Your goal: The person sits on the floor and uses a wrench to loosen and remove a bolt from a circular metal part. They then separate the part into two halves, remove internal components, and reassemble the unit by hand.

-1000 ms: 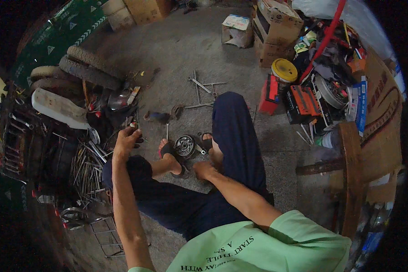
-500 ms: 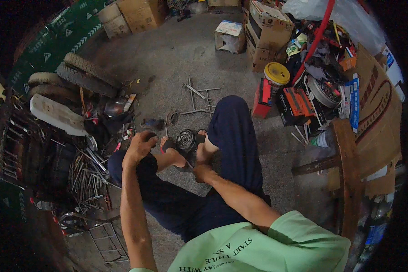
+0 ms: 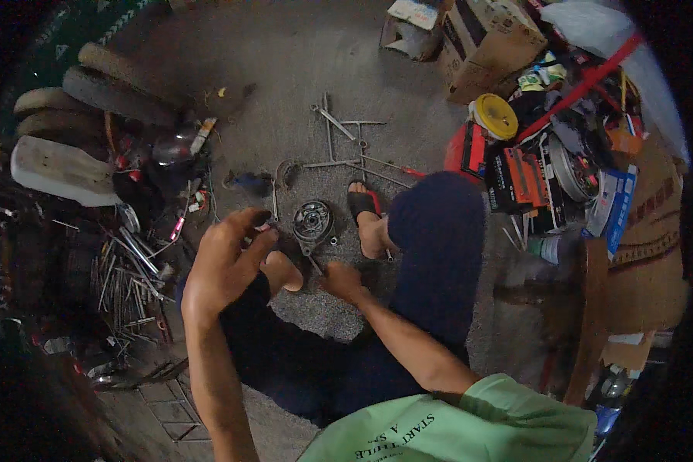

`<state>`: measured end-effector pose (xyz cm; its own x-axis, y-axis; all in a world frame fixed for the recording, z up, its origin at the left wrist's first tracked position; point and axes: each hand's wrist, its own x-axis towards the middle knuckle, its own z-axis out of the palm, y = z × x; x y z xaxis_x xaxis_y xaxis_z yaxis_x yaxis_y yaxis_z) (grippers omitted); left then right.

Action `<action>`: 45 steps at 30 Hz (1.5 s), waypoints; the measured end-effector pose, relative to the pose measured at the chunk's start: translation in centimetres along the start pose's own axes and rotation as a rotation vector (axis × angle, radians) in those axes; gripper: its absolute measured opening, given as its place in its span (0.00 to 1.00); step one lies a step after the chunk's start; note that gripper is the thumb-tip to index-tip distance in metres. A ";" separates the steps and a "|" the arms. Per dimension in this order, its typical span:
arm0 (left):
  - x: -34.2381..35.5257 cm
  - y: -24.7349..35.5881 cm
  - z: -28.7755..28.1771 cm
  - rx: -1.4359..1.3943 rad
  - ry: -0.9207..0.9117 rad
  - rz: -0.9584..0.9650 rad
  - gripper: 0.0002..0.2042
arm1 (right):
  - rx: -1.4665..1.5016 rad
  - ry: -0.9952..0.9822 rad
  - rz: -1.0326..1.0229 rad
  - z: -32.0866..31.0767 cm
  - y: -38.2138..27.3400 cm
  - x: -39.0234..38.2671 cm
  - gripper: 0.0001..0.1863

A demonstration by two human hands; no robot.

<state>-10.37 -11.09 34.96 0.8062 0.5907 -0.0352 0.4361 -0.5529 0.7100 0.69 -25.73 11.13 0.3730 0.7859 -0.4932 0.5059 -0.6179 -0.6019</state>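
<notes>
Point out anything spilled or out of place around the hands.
The rods left of the left hand lie in a loose, crisscrossed heap, looking spilled rather than stored. Beyond the metal hub, tools lie strewn across the floor. I can't make out any damage.

Left hand (image 3: 229,258) hangs half-curled, right hand (image 3: 342,282) clenched.

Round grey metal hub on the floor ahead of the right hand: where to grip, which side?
Probably opposite left and right sides of the outer rim, from above: the round grey metal hub sits face up, its centre looks uneven, and a lug juts toward the bare right hand, making that near edge likely awkward.
</notes>
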 end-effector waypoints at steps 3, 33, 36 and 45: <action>1.7 1.9 0.0 0.319 -0.002 0.083 0.17 | -0.007 0.072 0.232 2.0 4.5 3.0 0.20; 10.3 -25.7 22.9 0.234 -0.372 -0.337 0.47 | -0.188 0.319 0.258 4.1 8.2 14.4 0.27; 10.1 -25.5 23.0 0.224 -0.334 -0.317 0.44 | -0.199 0.209 0.294 3.5 8.0 14.0 0.29; 6.0 -30.9 24.2 -0.094 0.112 -0.310 0.33 | -0.065 0.324 0.257 4.1 8.6 11.8 0.27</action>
<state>-9.34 -4.64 -4.21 0.5901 0.7857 -0.1858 0.6103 -0.2835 0.7397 6.23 -21.83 -2.44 0.7132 0.5804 -0.3929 0.4091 -0.7999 -0.4391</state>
